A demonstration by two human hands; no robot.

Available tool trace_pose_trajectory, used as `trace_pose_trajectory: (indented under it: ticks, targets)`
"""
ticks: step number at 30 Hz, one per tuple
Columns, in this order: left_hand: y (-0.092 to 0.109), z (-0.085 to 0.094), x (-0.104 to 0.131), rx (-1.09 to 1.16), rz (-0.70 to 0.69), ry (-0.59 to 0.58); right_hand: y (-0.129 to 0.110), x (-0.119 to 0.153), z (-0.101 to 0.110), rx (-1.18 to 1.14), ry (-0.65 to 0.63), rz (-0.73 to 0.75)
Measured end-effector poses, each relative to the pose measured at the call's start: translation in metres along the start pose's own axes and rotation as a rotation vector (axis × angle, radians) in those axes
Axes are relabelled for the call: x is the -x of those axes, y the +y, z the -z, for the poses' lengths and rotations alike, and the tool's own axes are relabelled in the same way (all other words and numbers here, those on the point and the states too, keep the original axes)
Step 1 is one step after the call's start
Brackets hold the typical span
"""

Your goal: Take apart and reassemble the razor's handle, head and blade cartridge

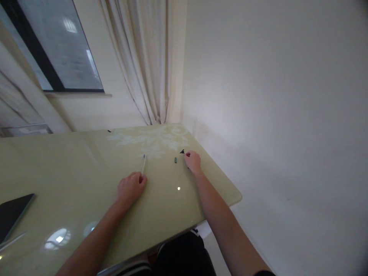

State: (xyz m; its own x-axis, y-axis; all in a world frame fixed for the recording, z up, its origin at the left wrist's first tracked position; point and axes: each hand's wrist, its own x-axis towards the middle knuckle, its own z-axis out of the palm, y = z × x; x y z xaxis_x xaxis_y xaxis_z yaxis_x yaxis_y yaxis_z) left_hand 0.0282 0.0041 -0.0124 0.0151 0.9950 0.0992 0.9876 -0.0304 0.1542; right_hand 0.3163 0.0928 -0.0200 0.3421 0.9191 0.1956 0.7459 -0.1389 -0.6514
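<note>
My left hand (131, 188) rests closed on the table, its fingers around the lower end of a slim white stick (143, 165) with a dark tip, like a toothbrush or pen; the stick points away from me. Farther right, my right hand (193, 161) is closed in a pinch. A small black piece with thin prongs (182, 151) shows at its fingertips, too small to name. Just left of this hand a short dark cylinder (175, 160) with a greenish tint sits on the table, apart from both hands. My right hand partly hides another dark bit beneath it.
The glossy pale-green table (161, 218) ends at a rounded right corner beside the white wall (276, 115). A black flat device (14, 212) lies at the left edge, with a thin light rod (13, 242) near it. Another small black item (109, 131) is at the far edge, below the curtain (143, 57).
</note>
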Motion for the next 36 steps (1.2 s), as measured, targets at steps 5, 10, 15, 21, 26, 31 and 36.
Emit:
trace_pose_trajectory:
  ticks: [5,10,15,21,26,31,36]
  targets:
    - [-0.005,-0.005,-0.002,0.036,-0.003,0.025,0.000,-0.003,-0.003,0.021,-0.019,0.033]
    - [-0.010,-0.009,-0.004,0.106,-0.009,0.064,0.000,-0.004,0.000,-0.017,0.025,0.045]
    - [-0.006,-0.006,-0.007,0.244,-0.039,0.167,-0.018,0.006,-0.001,-0.144,0.065,0.143]
    - [0.036,0.003,-0.012,0.411,-0.255,0.225,-0.056,0.037,-0.026,-0.543,-0.225,0.421]
    - [0.073,-0.002,-0.039,0.486,-0.434,0.103,-0.052,0.030,-0.025,-0.841,-0.135,0.252]
    - [0.093,-0.021,-0.079,0.489,-0.407,0.011,-0.030,0.009,-0.019,-0.818,0.128,0.104]
    - [0.103,-0.036,-0.098,0.464,-0.328,-0.017,-0.025,0.010,-0.019,-0.830,0.108,0.108]
